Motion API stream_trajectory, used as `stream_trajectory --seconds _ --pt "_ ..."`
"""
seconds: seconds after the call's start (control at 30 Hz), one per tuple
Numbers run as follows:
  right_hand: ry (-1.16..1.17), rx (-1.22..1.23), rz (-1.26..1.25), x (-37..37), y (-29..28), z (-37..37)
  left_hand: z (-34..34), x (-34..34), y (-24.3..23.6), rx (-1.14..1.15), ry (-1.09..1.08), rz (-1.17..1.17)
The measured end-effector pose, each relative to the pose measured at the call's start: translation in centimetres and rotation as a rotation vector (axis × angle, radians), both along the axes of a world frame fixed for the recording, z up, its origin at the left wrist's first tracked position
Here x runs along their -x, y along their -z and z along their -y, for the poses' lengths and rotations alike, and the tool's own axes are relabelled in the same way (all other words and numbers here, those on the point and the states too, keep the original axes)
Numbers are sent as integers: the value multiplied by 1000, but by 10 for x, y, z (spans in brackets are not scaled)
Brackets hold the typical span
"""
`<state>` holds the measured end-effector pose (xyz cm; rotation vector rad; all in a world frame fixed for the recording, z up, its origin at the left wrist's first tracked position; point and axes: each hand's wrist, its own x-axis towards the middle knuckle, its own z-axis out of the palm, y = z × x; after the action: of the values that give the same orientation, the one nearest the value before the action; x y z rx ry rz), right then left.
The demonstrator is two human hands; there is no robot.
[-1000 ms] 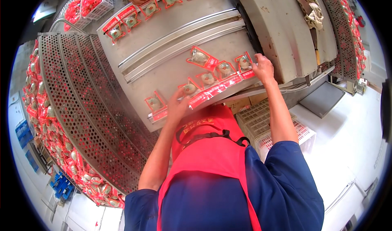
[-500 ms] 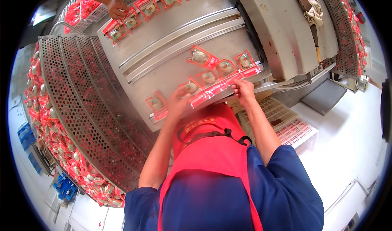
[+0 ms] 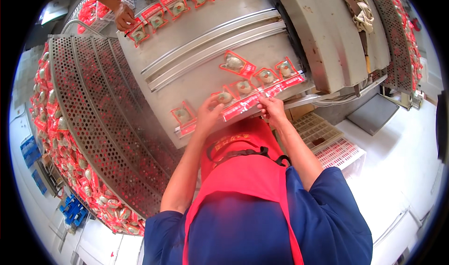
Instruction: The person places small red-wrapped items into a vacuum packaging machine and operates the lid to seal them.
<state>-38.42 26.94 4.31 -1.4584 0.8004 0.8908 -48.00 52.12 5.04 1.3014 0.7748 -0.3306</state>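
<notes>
Clear, red-edged pouches, each with a greyish-green rounded item inside, lie in a row along the near edge of a metal table. My left hand [image 3: 209, 115] is closed at the edge of one pouch [image 3: 223, 97], thumb and fingers near its corner. My right hand [image 3: 272, 109] pinches the red near edge of the row, just below another pouch [image 3: 244, 87]. Further right in the row are a pouch [image 3: 267, 76] and an end pouch [image 3: 286, 69]. One loose pouch [image 3: 235, 63] lies askew behind the row. A separate pouch [image 3: 183, 114] sits left of my left hand.
Two metal rails [image 3: 215, 49] cross the table's middle. Beyond them a co-worker's hand [image 3: 125, 18] touches another pouch row. A perforated conveyor [image 3: 98, 106] with many pouches stands left. A metal housing [image 3: 322, 35] is at right; plastic crates [image 3: 341, 152] are below it.
My right hand has slid left along the row's near edge, toward my left hand. The co-worker's hand has moved left to the end of the far row. The view has shifted slightly.
</notes>
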Motion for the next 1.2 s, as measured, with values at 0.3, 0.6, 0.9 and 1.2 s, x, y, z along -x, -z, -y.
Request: stream_trajectory --seconds 0.3,0.6,0.9,1.2 --pt "49 31 59 8 -1 2 4 -12 -5 20 10 -5" --pt "-737 483 1249 -85 -37 -56 3 16 -1 -88 -39 22" --pt "-1191 366 856 -163 13 -107 14 40 -25 72 -78 -21" --pt "-939 -193 558 -80 -53 -138 -26 25 -38 260 -403 -84"
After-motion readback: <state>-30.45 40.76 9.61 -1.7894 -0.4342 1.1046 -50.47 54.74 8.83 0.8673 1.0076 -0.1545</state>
